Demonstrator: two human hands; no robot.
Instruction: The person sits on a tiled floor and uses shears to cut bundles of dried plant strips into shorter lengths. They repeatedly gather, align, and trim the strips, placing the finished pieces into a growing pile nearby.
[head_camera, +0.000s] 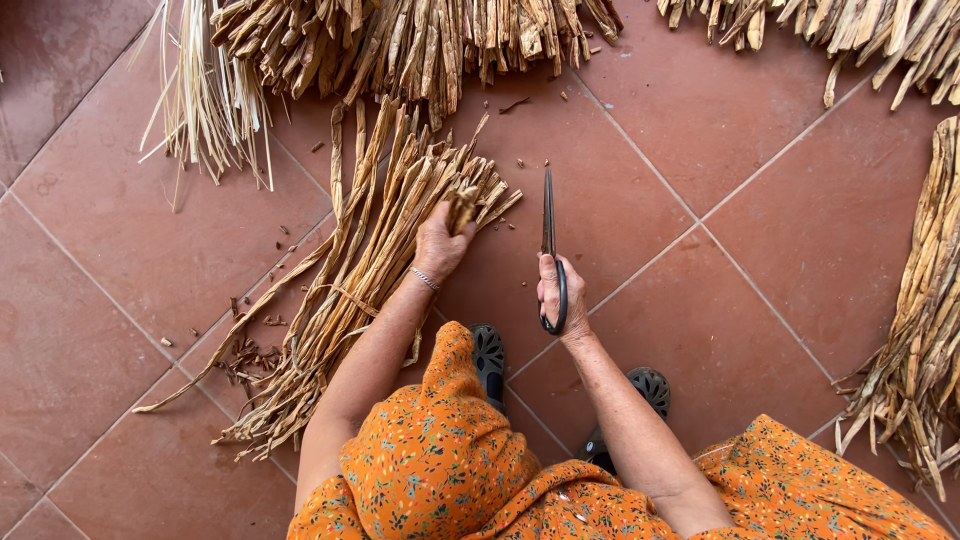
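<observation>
1. Left hand has its grip closed on the ends of the dried leaf bundle lying on the floor; loose strips could slip free
2. Right hand grips closed scissors, tips toward the bundle; they could nick fingers

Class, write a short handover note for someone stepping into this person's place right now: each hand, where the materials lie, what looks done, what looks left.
Left hand: gripping the upper ends of the bundle of dried strips lying on the tiled floor.
Right hand: holding the scissors, blades closed and pointing away, not touching the bundle.
Around: further piles of dried strips at the top and at the right edge; pale thin fibres top left.
Done: small offcuts lie beside the bundle.
Left: the held ends look uneven and uncut.
</observation>
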